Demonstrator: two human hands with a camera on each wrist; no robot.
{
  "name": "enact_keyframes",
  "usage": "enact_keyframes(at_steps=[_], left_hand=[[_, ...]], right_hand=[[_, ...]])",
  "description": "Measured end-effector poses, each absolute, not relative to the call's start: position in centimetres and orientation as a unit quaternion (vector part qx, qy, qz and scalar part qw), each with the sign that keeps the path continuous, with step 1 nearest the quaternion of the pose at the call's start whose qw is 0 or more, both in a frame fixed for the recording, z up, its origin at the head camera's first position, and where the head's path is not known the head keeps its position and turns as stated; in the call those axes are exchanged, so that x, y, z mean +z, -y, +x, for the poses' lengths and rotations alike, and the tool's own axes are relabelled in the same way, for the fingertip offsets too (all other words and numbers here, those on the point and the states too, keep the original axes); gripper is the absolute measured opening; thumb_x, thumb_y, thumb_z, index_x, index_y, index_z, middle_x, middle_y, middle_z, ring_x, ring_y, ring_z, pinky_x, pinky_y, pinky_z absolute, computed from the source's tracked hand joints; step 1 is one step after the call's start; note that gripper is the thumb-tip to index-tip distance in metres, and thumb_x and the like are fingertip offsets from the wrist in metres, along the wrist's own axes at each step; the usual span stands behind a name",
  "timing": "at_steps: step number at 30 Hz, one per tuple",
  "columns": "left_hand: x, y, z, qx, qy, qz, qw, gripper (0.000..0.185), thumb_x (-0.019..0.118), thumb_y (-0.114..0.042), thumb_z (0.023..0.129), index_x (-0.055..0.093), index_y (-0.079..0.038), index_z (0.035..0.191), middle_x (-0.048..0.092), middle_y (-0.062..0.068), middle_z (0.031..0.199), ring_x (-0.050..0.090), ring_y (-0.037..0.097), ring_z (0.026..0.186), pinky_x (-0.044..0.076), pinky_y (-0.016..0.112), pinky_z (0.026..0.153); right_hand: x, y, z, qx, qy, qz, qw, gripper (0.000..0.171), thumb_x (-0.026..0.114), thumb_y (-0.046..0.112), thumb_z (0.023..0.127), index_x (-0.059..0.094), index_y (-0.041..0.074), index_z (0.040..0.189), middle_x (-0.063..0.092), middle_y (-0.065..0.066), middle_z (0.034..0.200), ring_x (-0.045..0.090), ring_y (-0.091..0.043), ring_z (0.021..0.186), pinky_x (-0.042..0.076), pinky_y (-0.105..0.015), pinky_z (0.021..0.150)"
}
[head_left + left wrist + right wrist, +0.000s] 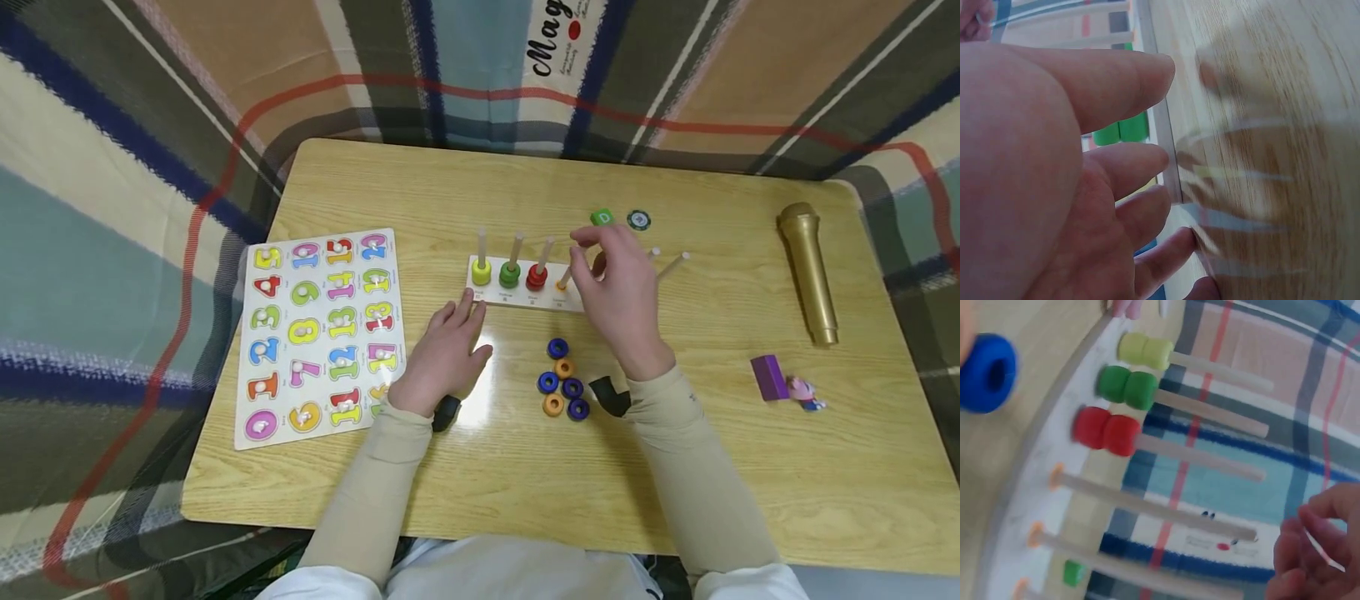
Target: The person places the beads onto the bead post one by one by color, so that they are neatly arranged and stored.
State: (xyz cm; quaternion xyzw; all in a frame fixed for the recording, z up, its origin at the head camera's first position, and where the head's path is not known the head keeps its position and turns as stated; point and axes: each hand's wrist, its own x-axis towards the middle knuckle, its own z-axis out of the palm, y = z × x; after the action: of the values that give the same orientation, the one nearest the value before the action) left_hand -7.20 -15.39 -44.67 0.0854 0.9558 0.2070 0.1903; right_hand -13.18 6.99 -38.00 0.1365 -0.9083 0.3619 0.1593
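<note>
My left hand (450, 350) lies low over the table with its fingers stretched out, fingertips at the near left edge of a white counting board with upright pegs (517, 296). Yellow rings (482, 272), green rings (509, 275) and red rings (536, 277) sit on the board's first three pegs. My right hand (618, 292) is raised above the board's right part, hiding some of it. Its thumb and fingers are loosely bent, with nothing visible between them. In the right wrist view, the right hand (1322, 544) is beyond the tip of a bare peg (1160, 506).
Several loose blue rings (572, 387) and two orange rings (553, 405) lie in front of the board. A number puzzle board (320, 312) is at left. Behind are a green block (602, 217) and a round token (639, 220); a gold microphone (810, 275), purple block (769, 377) and small figure (805, 392) lie right.
</note>
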Motion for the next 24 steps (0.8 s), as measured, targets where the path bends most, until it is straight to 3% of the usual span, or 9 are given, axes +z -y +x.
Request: enact_keyframes(at_steps=[2,5,8,10,13,17,21,24], left_hand=[[-44.6,15.4,-7.2,0.206,-0.956,0.085,0.190,0.069,0.050,-0.038,0.106,0.021,-0.011,0.163,0.005,0.008,0.173,0.010,0.034,0.160,0.013,0.043,0.132],[-44.6,15.3,-7.2,0.206,-0.956,0.085,0.192,0.069,0.050,-0.038,0.107,0.021,-0.012,0.163,0.005,0.008,0.173,0.010,0.034,0.160,0.013,0.043,0.132],[-44.6,15.3,-7.2,0.207,-0.955,0.083,0.194,0.069,0.049,-0.038,0.107,0.021,-0.012,0.164,0.004,0.007,0.173,0.010,0.035,0.160,0.013,0.043,0.132],[-44.5,15.3,-7.2,0.209,-0.955,0.080,0.195,0.069,0.049,-0.038,0.107,0.021,-0.013,0.164,0.004,0.007,0.173,0.010,0.035,0.160,0.015,0.045,0.132],[-44.4,15.3,-7.2,0.214,-0.954,0.075,0.195,0.069,0.049,-0.038,0.107,0.021,-0.012,0.164,0.004,0.007,0.173,0.010,0.036,0.160,0.017,0.046,0.131],[-44.3,15.3,-7.2,0.218,-0.954,0.074,0.194,0.068,0.049,-0.037,0.106,0.021,-0.012,0.164,0.004,0.008,0.173,0.010,0.036,0.160,0.017,0.046,0.131],[-44.4,15.2,-7.2,0.218,-0.954,0.073,0.195,0.069,0.049,-0.037,0.106,0.022,-0.012,0.164,0.004,0.008,0.173,0.010,0.036,0.160,0.018,0.047,0.131],[-44.4,15.2,-7.2,0.217,-0.954,0.074,0.195,0.069,0.049,-0.038,0.106,0.021,-0.012,0.164,0.004,0.007,0.173,0.010,0.036,0.160,0.019,0.047,0.131]], right_hand=[[-38.8,-7.8,-12.7,0.346,0.919,0.151,0.110,0.018,0.063,0.011,0.099,0.072,0.001,0.112,0.072,-0.015,0.104,0.059,-0.029,0.072,0.043,-0.032,0.064],[-40.5,-9.1,-11.7,0.311,0.932,0.184,-0.024,0.024,0.061,0.012,0.101,0.071,0.007,0.122,0.070,-0.012,0.113,0.060,-0.026,0.081,0.049,-0.036,0.070],[-42.5,-10.2,-10.7,0.290,0.920,0.219,-0.144,0.034,0.056,0.007,0.102,0.066,0.012,0.134,0.063,-0.012,0.128,0.064,-0.027,0.102,0.055,-0.044,0.089],[-43.5,-10.7,-10.2,0.291,0.909,0.240,-0.177,0.039,0.053,0.002,0.102,0.066,0.013,0.136,0.060,-0.014,0.134,0.063,-0.030,0.116,0.053,-0.049,0.102],[-44.4,-11.0,-9.7,0.291,0.901,0.270,-0.173,0.041,0.051,-0.006,0.099,0.070,0.012,0.131,0.062,-0.014,0.131,0.061,-0.033,0.122,0.051,-0.053,0.107],[-44.9,-11.1,-9.5,0.280,0.908,0.272,-0.151,0.034,0.056,-0.006,0.097,0.073,0.010,0.122,0.065,-0.012,0.126,0.064,-0.031,0.117,0.054,-0.051,0.103],[-45.0,-11.3,-9.4,0.262,0.927,0.230,-0.140,0.027,0.064,0.006,0.097,0.071,0.012,0.123,0.066,-0.009,0.123,0.065,-0.025,0.101,0.056,-0.044,0.087],[-44.3,-11.5,-9.5,0.275,0.934,0.205,-0.100,0.032,0.068,0.013,0.097,0.066,0.011,0.129,0.065,-0.008,0.118,0.059,-0.021,0.087,0.050,-0.036,0.073]])
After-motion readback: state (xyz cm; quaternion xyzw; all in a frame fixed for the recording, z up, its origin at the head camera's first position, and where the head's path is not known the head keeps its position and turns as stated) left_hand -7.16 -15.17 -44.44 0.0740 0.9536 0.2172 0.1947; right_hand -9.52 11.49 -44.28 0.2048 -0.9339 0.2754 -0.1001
